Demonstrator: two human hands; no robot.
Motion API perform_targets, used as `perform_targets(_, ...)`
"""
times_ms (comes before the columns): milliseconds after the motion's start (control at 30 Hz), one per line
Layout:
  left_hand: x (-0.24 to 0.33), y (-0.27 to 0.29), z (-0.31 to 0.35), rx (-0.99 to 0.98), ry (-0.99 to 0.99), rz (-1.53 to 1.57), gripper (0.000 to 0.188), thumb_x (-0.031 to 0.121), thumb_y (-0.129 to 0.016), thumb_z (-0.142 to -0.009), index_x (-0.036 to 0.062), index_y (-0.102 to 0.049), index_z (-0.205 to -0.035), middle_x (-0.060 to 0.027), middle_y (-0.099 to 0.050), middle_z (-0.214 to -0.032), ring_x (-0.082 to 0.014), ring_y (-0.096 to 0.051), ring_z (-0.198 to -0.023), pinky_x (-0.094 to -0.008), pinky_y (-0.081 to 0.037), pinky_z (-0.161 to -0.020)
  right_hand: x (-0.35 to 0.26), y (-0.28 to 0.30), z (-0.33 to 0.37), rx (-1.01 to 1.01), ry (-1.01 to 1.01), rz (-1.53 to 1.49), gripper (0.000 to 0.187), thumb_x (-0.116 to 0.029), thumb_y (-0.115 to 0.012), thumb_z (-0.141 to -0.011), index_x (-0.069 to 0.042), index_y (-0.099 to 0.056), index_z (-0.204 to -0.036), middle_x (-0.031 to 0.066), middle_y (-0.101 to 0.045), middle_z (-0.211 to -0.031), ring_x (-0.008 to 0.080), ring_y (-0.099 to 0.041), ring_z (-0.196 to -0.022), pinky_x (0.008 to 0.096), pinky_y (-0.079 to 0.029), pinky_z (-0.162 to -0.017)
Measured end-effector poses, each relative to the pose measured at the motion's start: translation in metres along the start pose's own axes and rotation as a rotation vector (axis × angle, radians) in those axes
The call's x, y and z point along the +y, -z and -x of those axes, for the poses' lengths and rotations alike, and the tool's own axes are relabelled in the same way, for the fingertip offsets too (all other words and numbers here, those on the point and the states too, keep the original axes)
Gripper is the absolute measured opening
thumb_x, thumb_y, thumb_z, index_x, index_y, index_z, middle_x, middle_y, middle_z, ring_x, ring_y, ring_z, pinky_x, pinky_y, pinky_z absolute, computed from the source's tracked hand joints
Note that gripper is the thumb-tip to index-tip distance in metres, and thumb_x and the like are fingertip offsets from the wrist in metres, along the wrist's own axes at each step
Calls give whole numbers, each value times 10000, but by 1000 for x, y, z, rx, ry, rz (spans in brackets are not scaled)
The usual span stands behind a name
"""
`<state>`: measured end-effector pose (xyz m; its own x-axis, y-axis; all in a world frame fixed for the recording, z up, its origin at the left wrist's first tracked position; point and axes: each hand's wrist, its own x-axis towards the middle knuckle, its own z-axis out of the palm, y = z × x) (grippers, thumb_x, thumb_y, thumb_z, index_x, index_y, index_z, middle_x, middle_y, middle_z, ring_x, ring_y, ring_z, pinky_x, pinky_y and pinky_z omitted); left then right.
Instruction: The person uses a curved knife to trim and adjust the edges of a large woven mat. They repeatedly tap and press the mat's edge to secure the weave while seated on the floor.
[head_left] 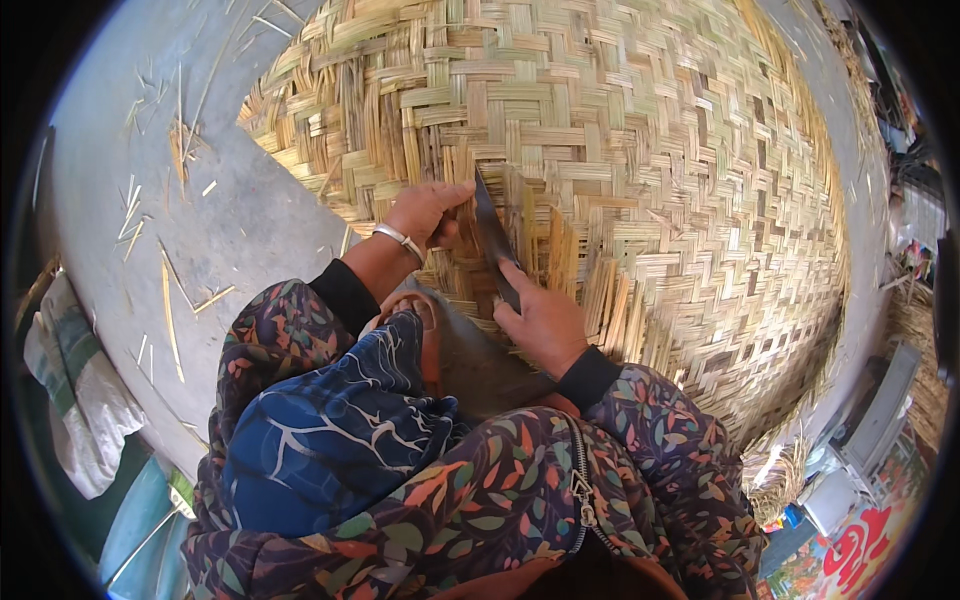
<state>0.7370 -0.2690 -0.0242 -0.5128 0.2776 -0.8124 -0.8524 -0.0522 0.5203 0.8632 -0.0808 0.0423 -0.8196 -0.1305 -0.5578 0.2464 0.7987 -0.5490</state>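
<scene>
A large woven mat (640,140) of pale split strips, perhaps bamboo or cane, spreads in front of me. My right hand (545,322) is wrapped round the lower end of a dark, narrow knife (490,222). Its blade points away from me, with the tip against the weave. Just left of the tip, my left hand (430,210) pinches a strip at the mat's near edge, a silvery bangle (398,240) on its wrist. Loose strip ends (612,300) stick out beside my right hand. My fingers partly hide the pinched strip.
Grey floor (240,235) with scattered strip scraps (175,300) lies to the left. A white and green cloth (85,390) hangs at the far left. Bundled fibres (780,480) and assorted household things stand at the lower right. Blue patterned fabric (340,430) covers my lap.
</scene>
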Motion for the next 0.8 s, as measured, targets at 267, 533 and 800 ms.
perform_targets(267,0,-3,6,70,187,118,240,271,-688,-876,70,-637,-754,-13,-567,-599,-105,-486,-411,-254,-348,-344,-11,-10,-25,155,38,25,538,-301,-581,-830,-148,-520,-1343,155,-636,-640,364,-636,-611,489,-495,-563)
perform_targets(533,-7,-11,-22,248,-127,-210,293,306,-703,-865,25,-639,-815,-12,-568,-607,-117,-514,-400,-269,-390,-361,-13,-11,-27,126,75,167,550,-282,-584,-810,-150,-507,-1338,176,-630,-629,366,-635,-584,507,-500,-557)
perform_targets(800,16,3,10,83,-273,-836,438,369,-784,-773,-4,-611,-620,-93,-609,-580,-195,-623,-500,-334,-470,-449,-16,-8,-25,149,93,241,533,-264,-577,-810,-152,-518,-1328,165,-634,-626,361,-634,-571,500,-498,-544)
